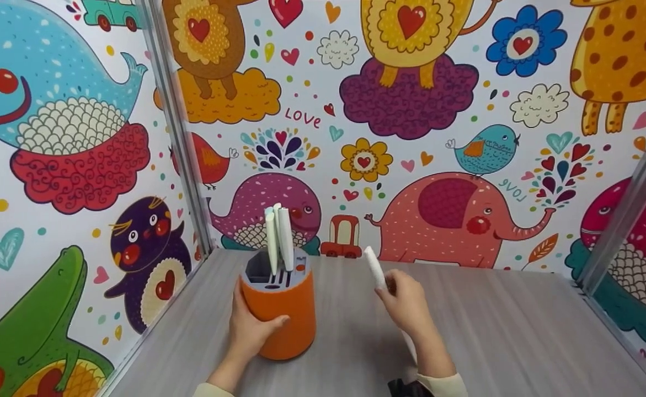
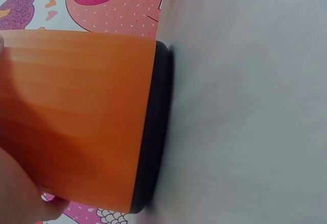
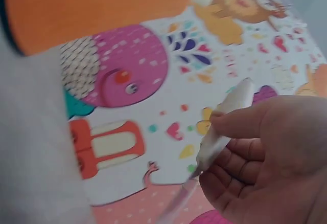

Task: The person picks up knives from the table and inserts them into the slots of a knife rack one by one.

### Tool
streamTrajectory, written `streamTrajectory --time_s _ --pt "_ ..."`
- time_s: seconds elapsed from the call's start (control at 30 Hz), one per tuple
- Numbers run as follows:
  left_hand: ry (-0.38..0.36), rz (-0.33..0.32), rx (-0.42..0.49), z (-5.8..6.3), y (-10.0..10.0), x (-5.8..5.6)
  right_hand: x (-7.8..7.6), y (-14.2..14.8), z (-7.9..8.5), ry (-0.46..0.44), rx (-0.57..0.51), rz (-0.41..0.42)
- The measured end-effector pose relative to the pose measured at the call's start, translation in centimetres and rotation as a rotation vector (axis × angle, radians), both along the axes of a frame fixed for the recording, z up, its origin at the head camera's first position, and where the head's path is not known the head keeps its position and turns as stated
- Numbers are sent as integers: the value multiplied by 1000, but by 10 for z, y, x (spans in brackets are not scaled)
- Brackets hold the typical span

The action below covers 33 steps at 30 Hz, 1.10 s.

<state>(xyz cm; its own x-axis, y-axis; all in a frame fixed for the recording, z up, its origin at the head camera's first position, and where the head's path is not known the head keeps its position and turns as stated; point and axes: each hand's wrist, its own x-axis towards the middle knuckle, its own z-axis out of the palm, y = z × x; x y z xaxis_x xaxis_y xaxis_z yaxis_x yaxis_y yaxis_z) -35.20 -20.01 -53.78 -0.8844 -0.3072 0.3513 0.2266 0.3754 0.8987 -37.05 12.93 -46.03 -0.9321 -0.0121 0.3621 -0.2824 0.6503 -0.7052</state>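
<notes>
An orange knife block (image 1: 295,325) with a grey slotted top (image 1: 300,267) stands on the table, left of the middle. My left hand (image 1: 251,328) grips its side, the thumb laid across the front. Several pale-handled knives (image 1: 285,240) rise from its slots. In the left wrist view the block's black base (image 2: 153,127) meets the tabletop. To the right of the block, my right hand (image 1: 408,303) pinches a knife by its white handle (image 1: 375,267) above the table. The right wrist view shows the thin blade (image 3: 179,203) below the curled fingers.
Grey wood-look table (image 1: 499,331) spreads under both hands. Cartoon-printed panels (image 1: 328,149) enclose it at the back and on both sides, with metal posts (image 1: 182,138) at the corners. A black strap or device (image 1: 408,387) sits at the right wrist.
</notes>
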Motion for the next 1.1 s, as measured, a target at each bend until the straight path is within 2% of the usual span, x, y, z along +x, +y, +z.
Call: streamTrajectory --time_s 0.1,0.23,0.33,0.4,0.47,0.5,0.6,0.67,0.73,0.77,0.87,0.93,1.0,1.1 --pt "-11 0 -12 3 0 1 5 0 9 -27 -118 19" --pt "-43 -9 -41 12 1 4 9 -3 14 -50 -255 89" --pt "-73 7 -92 27 3 10 13 -9 15 -59 -336 162" --pt "-66 42 -134 41 6 18 16 -13 15 -55 -368 205" --pt "-13 95 -140 54 10 28 20 -19 16 -44 -380 246" --pt "39 125 -134 60 13 33 23 -23 16 -41 -381 264" --pt "234 203 -97 74 23 47 29 -35 19 -34 -368 317" --pt "361 204 -46 81 31 56 34 -44 20 -40 -362 353" --pt "431 151 4 87 40 67 41 -55 22 -45 -342 387" --pt "439 92 25 90 46 73 45 -62 22 -49 -314 406" --pt "344 -102 90 95 61 87 58 -81 22 -44 -227 463" --pt "251 -196 92 96 68 91 66 -93 20 -17 -170 492" --pt "190 -251 89 95 71 92 73 -102 18 20 -143 512" --pt "172 -308 98 92 74 90 78 -111 15 69 -143 513"
